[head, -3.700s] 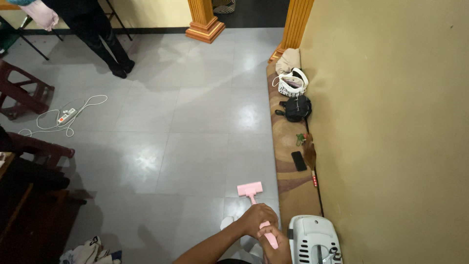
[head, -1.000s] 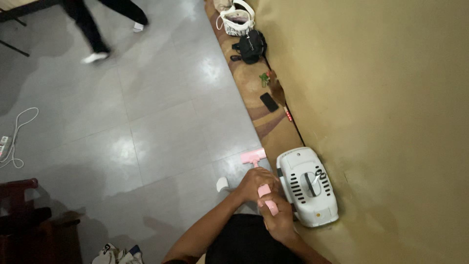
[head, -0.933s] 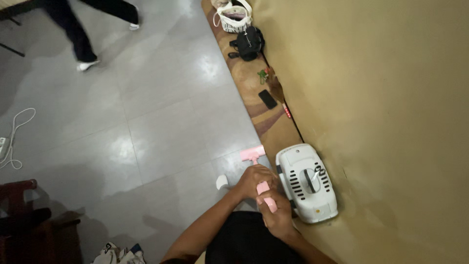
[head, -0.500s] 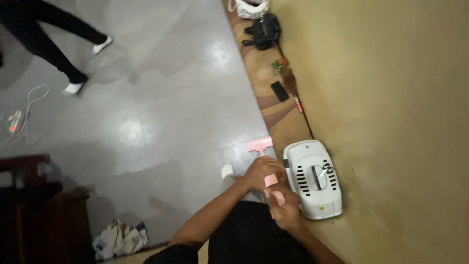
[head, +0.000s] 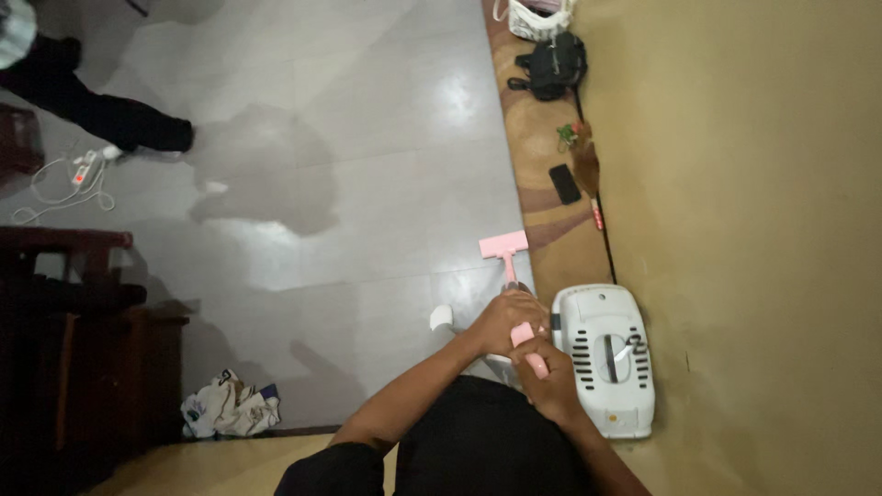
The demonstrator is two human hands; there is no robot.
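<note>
— Looking down from the head camera, what do the two hands have hold of?

— Both are on one pink long-handled squeegee (head: 511, 276). The left hand (head: 503, 319) is wrapped round the shaft higher up, towards the head; the right hand (head: 549, 384) is clenched round the pink grip at the near end, closer to the body.

— Which way does its long axis run?

— Away from the person, nearly straight ahead and down to the grey tiled floor (head: 349, 184). The flat pink blade sits crosswise at the far tip, at the edge where the tiles meet the brown patterned strip (head: 542, 211) along the wall. So the working end lies forward of the fingers, with the left hand the nearer one to it.

— What stands about it?

— A white plastic pet carrier (head: 606, 358) just right of the hands, against the yellow wall (head: 753, 230). Farther along the strip lie a dark phone (head: 564, 183), a black bag (head: 554, 66) and a white bag (head: 535, 16). A crumpled cloth (head: 227, 413) lies off to the left, well apart. Another person's dark-trousered leg (head: 101, 110) shows at far left.
</note>
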